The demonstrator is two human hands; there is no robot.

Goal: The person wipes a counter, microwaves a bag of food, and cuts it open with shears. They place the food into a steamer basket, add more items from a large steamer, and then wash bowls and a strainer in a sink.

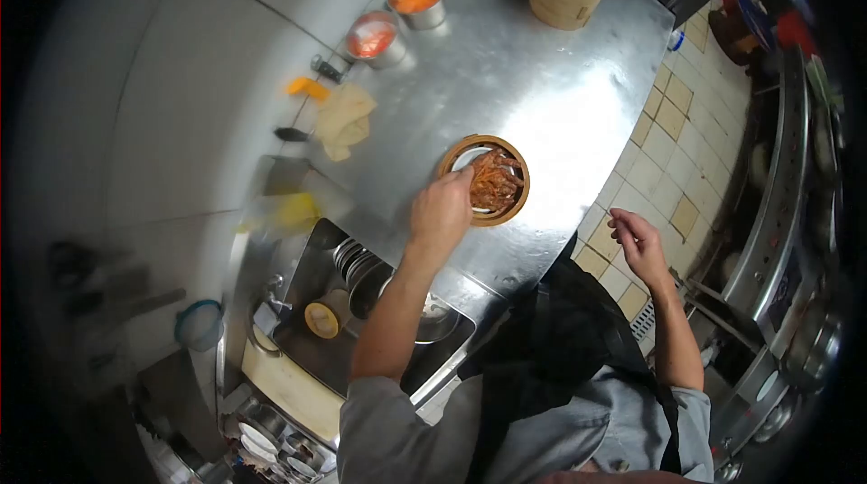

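- Bamboo steamer (486, 138), in the head view: flat on the shiny metal table (560, 150), toward its near end, close to the sink (293, 344).
- Inside it: white dish (463, 160) with lumpy brown food (498, 186) on top.
- Left hand (441, 209): over the rim on the left side, fingers bent down narrow at the food. Cannot tell if pinching any, with the tips partly hidden.
- Right hand (639, 245): out past the table's edge, loosely curled, with nothing seen in it. Cannot tell how far closed.
- Step in hand, at a guess: touching up the food by hand.
- Next move, at a guess: calls for light fingers and no bump to the rim.
- Open side up. Round, so no long axis and no front. Knobbly food ends mostly toward the right, away from the left hand.
- Farther up the table: lidded steamer (569, 1) and two metal cups (424, 16).
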